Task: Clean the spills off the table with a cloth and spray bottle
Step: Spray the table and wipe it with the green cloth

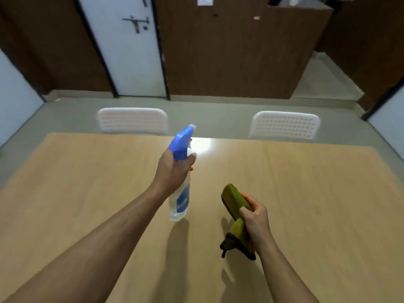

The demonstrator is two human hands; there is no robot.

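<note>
My left hand [172, 171] grips the neck of a clear spray bottle [181, 200] with a blue trigger head and blue label, held upright above the light wooden table [306, 204]. The nozzle points away from me toward the table's far edge. My right hand [256, 219] is closed around a folded green cloth [235, 199] with a dark trim, held above the table to the right of the bottle. No spill is discernible on the tabletop; a bright glare lies near its far edge.
Two white perforated chairs, one on the left [132, 120] and one on the right [285, 124], stand behind the table's far edge. Beyond them are a grey floor, a white door [124, 51] and brown wooden panelling.
</note>
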